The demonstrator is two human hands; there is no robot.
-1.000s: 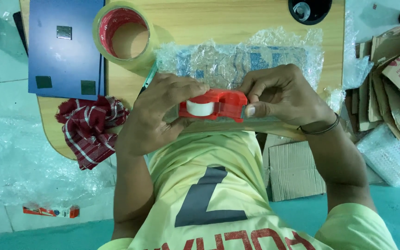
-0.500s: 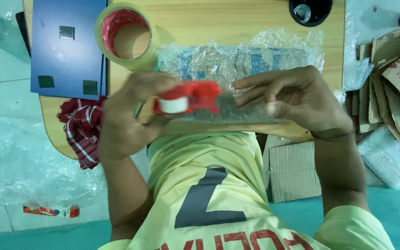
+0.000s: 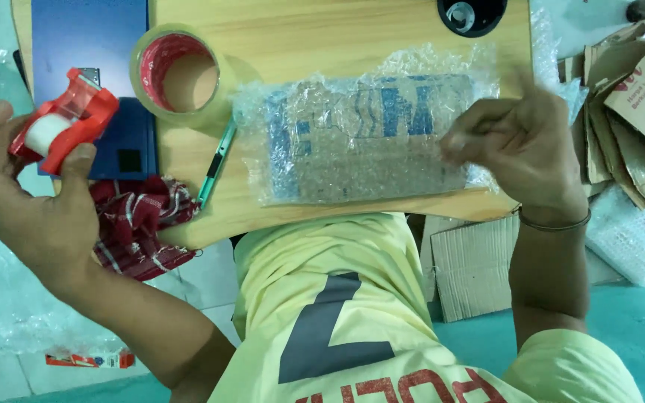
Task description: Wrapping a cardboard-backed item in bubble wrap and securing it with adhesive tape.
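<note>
My left hand point(image 3: 35, 198) is raised off the left edge of the wooden table point(image 3: 322, 37) and grips a red tape dispenser point(image 3: 65, 119) holding a small white roll. My right hand point(image 3: 520, 145) hovers over the right end of a bubble-wrapped package point(image 3: 360, 142), a flat cardboard box with blue print lying in the middle of the table. Its thumb and fingertips are pinched together just above the wrap; I cannot see anything between them. A thin bracelet circles that wrist.
A wide roll of clear tape with a red core point(image 3: 181, 78) sits left of the package, beside a blue flat box point(image 3: 91, 45). A teal pen point(image 3: 214, 168) and a red plaid cloth point(image 3: 143, 224) lie at the near-left edge. Cardboard pieces point(image 3: 636, 97) and bubble wrap point(image 3: 636, 239) are piled to the right.
My left hand has carried the red dispenser from over the package far out to the left. My right hand let go of it and stayed over the package's right end.
</note>
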